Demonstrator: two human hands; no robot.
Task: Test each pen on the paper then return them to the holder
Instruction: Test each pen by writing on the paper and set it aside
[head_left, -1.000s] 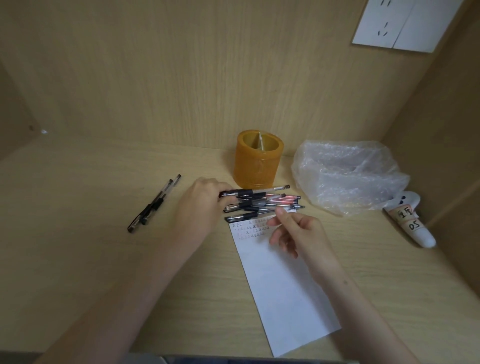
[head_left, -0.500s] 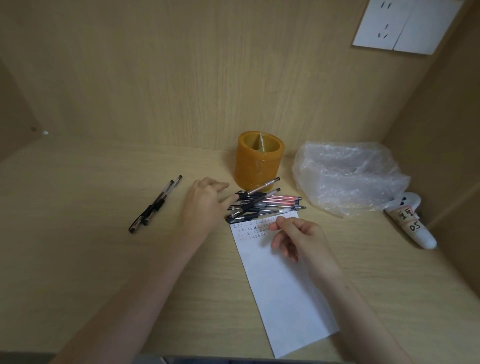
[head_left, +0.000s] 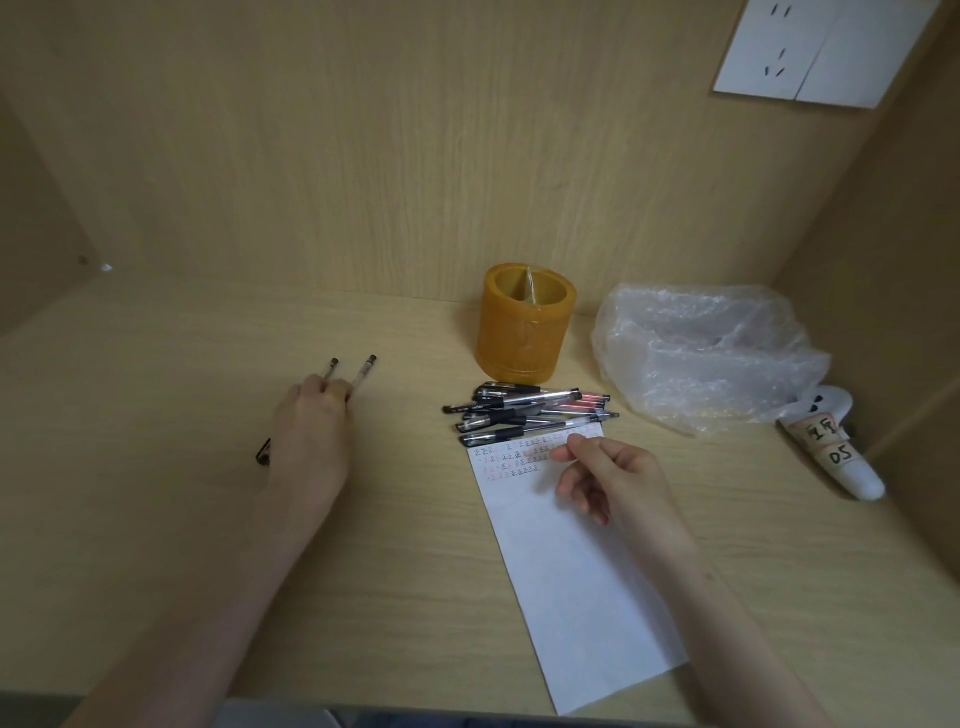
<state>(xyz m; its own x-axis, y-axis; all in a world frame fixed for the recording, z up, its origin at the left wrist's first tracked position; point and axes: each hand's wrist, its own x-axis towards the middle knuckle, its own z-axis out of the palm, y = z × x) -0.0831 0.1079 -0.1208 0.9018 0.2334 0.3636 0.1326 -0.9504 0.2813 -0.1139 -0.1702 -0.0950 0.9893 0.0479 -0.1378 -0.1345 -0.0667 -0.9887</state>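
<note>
Pale wood desk (head_left: 156, 519) — walled alcove; left hand (head_left: 311, 436) grip grasping two pens (head_left: 363, 370), right hand (head_left: 613, 478) clenched.

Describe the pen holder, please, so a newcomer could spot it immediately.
Look to the wooden back wall of the desk. The pen holder stands there, left of the crumpled plastic bag. It is the only amber cylindrical cup, open-topped.

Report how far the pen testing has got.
Done: the top of the paper carries rows of test marks in dark and red ink. In hand: the left hand lies over the two pens set apart on the desk; the right hand rests on the paper. Left: the pen pile lies beside the orange holder, which shows no pens.
</note>
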